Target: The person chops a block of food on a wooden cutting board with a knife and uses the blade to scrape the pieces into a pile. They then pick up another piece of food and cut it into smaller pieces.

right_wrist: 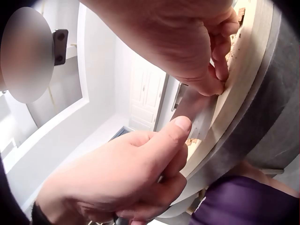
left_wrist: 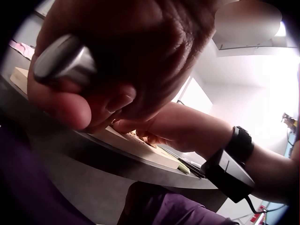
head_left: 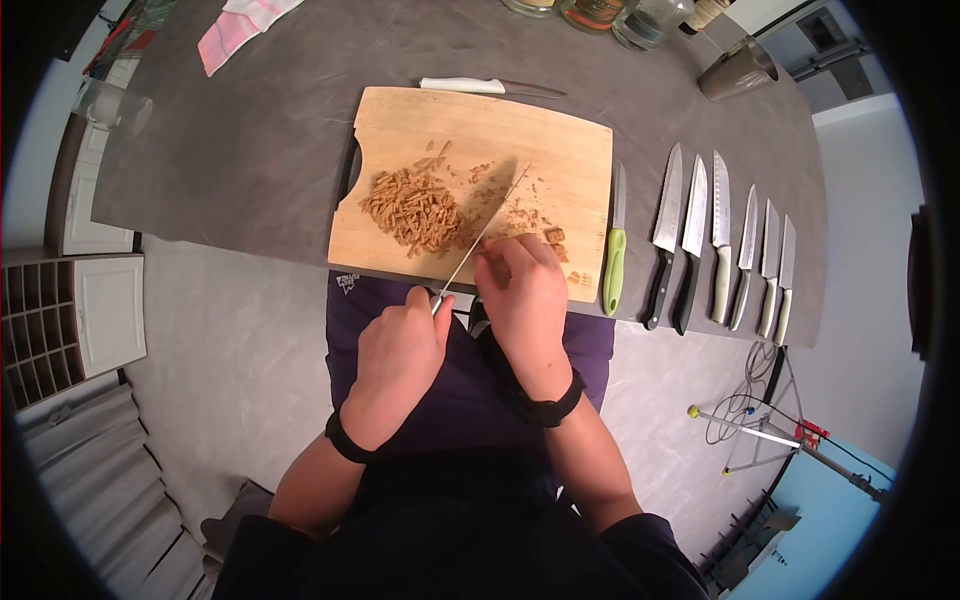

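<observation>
My left hand (head_left: pixel 400 345) grips the handle of a knife (head_left: pixel 487 225), whose blade slants up and right over the wooden board (head_left: pixel 560 130). The metal handle end (left_wrist: pixel 65 61) shows in the left wrist view. Beside the blade, my right hand (head_left: pixel 525 295) has bent fingers, their tips low at the board; what lies beneath them is hidden. In the right wrist view the right hand (right_wrist: pixel 187 51) is close to the blade (right_wrist: pixel 199 112). Left of the blade lies a heap of brown cut strips (head_left: pixel 415 210); crumbs and a small brown chunk (head_left: pixel 555 237) are on its right.
A white-handled knife (head_left: pixel 465 86) lies behind the board, a green-handled one (head_left: pixel 614 260) at its right. Several more knives (head_left: pixel 695 200) line the right side. Bottles (head_left: pixel 645 22) and a metal cup (head_left: pixel 738 70) stand at the back; a pink-and-white cloth (head_left: pixel 235 30) lies back left.
</observation>
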The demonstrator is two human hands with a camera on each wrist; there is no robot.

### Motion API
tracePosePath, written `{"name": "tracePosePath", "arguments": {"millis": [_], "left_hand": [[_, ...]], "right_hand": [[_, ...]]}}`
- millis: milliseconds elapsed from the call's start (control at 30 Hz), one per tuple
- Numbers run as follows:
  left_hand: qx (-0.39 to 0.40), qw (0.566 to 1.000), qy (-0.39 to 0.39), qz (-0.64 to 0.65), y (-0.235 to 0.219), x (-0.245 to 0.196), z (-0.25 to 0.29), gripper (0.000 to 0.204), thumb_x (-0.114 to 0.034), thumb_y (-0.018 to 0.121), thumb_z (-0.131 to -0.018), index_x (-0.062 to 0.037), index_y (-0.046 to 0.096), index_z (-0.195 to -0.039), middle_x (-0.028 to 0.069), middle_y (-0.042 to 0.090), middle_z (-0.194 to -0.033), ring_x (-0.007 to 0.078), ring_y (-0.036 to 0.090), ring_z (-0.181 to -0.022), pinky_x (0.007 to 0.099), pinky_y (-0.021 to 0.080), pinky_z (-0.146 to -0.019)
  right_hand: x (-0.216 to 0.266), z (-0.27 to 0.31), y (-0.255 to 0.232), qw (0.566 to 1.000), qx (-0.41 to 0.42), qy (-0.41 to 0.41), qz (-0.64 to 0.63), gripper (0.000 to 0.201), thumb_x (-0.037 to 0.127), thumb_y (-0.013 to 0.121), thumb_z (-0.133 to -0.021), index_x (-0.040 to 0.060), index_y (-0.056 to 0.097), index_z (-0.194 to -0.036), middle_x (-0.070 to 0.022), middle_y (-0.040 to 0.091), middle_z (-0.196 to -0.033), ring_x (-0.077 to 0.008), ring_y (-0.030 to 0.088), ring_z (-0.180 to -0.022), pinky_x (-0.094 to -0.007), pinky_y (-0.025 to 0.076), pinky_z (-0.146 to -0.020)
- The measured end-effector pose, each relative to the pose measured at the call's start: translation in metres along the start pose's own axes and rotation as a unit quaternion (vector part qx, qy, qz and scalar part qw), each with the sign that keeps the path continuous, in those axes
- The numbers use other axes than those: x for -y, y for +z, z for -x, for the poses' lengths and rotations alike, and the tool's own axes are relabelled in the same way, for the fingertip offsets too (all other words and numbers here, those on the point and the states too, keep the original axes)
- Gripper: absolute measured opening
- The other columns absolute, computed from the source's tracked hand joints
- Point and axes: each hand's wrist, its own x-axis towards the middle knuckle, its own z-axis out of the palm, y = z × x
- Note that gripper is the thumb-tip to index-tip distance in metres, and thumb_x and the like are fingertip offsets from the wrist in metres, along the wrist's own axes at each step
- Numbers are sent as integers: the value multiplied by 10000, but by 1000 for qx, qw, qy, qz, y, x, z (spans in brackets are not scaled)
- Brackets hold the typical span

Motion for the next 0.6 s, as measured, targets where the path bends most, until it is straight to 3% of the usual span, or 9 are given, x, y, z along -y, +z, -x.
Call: {"name": "tracePosePath", "arguments": {"millis": [400,600], "left_hand": [[-29,1000,3,-1,-3,12,6,425,-389,650,-1126,-37,606,-892,219,682,-641,463,718,-625,546,574,-552],[-24,1000,3,19,-3,7,12,429,-394,648,-1129,-42,594,-890,213,668,-624,455,713,-614,542,570,-544]], "right_hand": [[1,0,-7,998,12,68,7,198,132,868,-897,47,822,-1070,-119,727,-997,-347,725,-929,-448,592,-823],[1,1,-7,999,1,39,26,190,161,878,-898,63,836,-1056,-111,724,-985,-343,726,-932,-448,598,-823]]}}
